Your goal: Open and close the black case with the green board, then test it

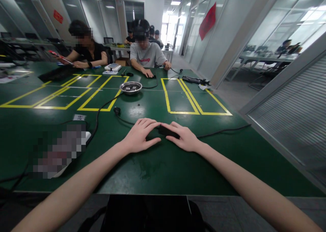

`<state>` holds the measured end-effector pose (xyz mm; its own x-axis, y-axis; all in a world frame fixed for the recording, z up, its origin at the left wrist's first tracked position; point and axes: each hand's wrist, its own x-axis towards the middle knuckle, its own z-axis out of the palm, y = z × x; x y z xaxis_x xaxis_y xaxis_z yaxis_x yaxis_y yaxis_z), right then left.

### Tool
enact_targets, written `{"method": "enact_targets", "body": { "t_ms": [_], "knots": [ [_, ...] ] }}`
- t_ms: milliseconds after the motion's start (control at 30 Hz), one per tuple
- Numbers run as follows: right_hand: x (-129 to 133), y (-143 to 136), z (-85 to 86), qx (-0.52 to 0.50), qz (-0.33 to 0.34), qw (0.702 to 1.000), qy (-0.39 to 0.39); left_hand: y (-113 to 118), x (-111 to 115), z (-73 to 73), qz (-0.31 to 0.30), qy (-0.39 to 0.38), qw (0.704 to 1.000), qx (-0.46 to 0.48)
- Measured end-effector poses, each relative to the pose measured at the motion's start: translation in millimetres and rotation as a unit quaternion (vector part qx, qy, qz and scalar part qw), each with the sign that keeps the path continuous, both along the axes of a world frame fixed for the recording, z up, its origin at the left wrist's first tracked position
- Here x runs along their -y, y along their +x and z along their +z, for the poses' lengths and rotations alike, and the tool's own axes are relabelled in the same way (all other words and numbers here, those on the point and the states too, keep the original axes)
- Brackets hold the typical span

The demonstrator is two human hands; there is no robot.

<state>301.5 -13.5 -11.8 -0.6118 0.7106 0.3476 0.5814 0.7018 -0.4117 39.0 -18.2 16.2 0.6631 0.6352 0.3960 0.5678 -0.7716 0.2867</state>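
A small black box-shaped device (169, 132) lies on the green table (163, 174) in front of me, with a black cable running out to either side. My right hand (184, 137) rests over the device's right part, fingers and thumb around it. Beside its left end, my left hand (141, 136) lies on the table with thumb and fingers spread, its index fingertip meeting my right hand's. The black cable from the device passes under my left hand to a plug (117, 111). The device's underside is hidden.
A metal bowl (130, 87) holds small metal parts. Yellow tape marks rectangles on the table. A blurred-out object (63, 150) lies at the left, near a cable. Two people sit across the table, one touching a small black object. A black tool (195, 80) lies far right.
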Motion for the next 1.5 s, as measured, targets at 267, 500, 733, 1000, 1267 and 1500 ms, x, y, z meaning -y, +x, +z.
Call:
{"method": "enact_targets", "body": {
  "t_ms": [267,500,733,1000,1267,1500],
  "knots": [
    [-69,69,0.3,-0.305,-0.33,0.893,-0.03,1,0,-3.7,-0.056,-0.035,0.998,-0.013],
    [-82,127,-6.9,-0.19,-0.467,0.864,0.001,0,0,-4.7,-0.053,-0.04,0.998,-0.007],
    [-85,153,-15.4,-0.069,-0.442,0.893,-0.047,0,-2,-9.5,-0.063,-0.047,0.997,-0.009],
    [-88,154,-19.0,-0.007,-0.47,0.883,-0.02,-1,-1,-9.5,-0.066,-0.05,0.996,-0.015],
    [-85,148,-13.3,0.071,-0.591,0.803,-0.032,-1,-2,-9.7,-0.067,-0.06,0.996,-0.019],
    [-81,156,-10.4,0.065,-0.547,0.834,-0.023,1,0,-7.7,-0.077,-0.063,0.995,-0.012]
  ]
}}
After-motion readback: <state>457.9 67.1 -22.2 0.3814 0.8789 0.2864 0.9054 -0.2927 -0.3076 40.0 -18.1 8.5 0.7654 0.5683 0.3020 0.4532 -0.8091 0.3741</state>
